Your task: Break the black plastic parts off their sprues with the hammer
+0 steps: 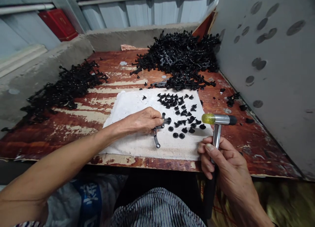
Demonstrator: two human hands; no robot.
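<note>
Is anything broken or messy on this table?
Yes. The wooden tabletop looks damaged: its red paint is scraped and peeling in pale streaks. A few small black parts lie off the white cloth, scattered by the grey wall.

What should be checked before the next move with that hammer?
1. Hammer gripped firmly in the right hand: ok.
2. Black bracket held down on the white cloth by the left hand: ok.
3. Left fingers clear of the spot to be struck: cannot tell; they sit at the bracket's upper end.
4. Loose black studs away from the bracket: not ok; several lie right beside it.
5. A stud seated in the bracket: cannot tell; too small to see.
</note>
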